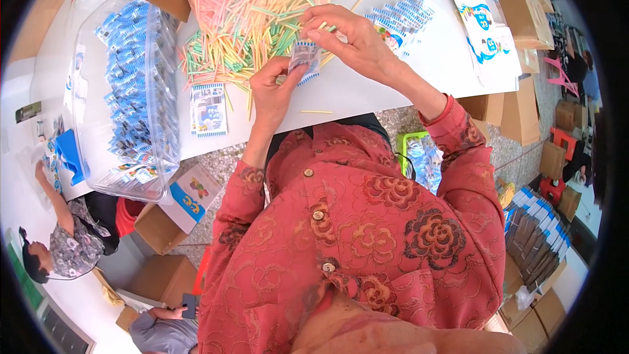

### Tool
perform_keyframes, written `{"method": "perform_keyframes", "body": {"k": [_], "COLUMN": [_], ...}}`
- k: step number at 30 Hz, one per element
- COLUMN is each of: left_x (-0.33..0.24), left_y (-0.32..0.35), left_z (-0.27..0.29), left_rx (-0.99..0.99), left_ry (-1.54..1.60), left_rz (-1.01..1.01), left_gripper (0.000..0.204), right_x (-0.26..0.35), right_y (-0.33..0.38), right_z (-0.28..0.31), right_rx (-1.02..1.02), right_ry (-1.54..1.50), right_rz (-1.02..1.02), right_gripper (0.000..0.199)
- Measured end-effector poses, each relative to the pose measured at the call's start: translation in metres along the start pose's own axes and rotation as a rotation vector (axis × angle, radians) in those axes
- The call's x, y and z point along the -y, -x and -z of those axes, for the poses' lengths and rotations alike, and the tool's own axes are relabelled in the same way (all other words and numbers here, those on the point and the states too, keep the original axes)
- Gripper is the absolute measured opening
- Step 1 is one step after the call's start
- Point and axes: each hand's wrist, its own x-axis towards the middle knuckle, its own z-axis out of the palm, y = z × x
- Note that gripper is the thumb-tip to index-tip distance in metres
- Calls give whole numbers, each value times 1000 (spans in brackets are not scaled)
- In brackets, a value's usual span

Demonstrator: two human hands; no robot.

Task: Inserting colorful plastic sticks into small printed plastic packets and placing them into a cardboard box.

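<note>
My left hand (pixel 272 88) pinches a small clear packet with blue stripes (pixel 305 59), held upright above the table's near edge. Just above the packet's top, the fingers of my right hand (pixel 357 42) close on a few thin pastel sticks (pixel 325 27); whether their tips touch the packet I cannot tell. Behind both hands spreads a big heap of pink, yellow and green sticks (pixel 262 6). Flat on the table, left of my left hand, lies a blue-and-white printed packet (pixel 208 110). One loose yellow stick (pixel 316 112) rests close to the table edge.
A clear plastic bin (pixel 156 187) full of blue-striped packets (pixel 134 72) stands at the left. More packets (pixel 407 19) lie beyond my right hand, near white printed bags (pixel 481 33). Cardboard boxes (pixel 521 115) and a green basket (pixel 403 147) stand below. Another person (pixel 75 236) works at far left.
</note>
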Motion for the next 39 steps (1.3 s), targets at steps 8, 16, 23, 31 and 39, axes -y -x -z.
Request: {"method": "perform_keyframes", "body": {"k": [8, 16, 23, 31, 39], "left_x": [-2, -18, -24, -19, -26], "left_y": [-1, 9, 11, 17, 23], "left_z": [6, 7, 5, 18, 13], "left_rx": [28, -49, -59, -65, -46], "left_ry": [-113, 201, 110, -87, -79], "left_rz": [-46, 126, 71, -107, -76], "left_gripper": [7, 9, 6, 9, 8], "right_x": [14, 17, 22, 28, 31], "right_y": [-13, -9, 0, 5, 7], "right_z": [8, 17, 10, 5, 8], "right_rx": [348, 224, 188, 74, 142], "right_ry": [-60, -116, 221, 66, 140], "right_rz": [-57, -161, -86, 18, 48], "right_gripper": [36, 30, 18, 16, 16]}}
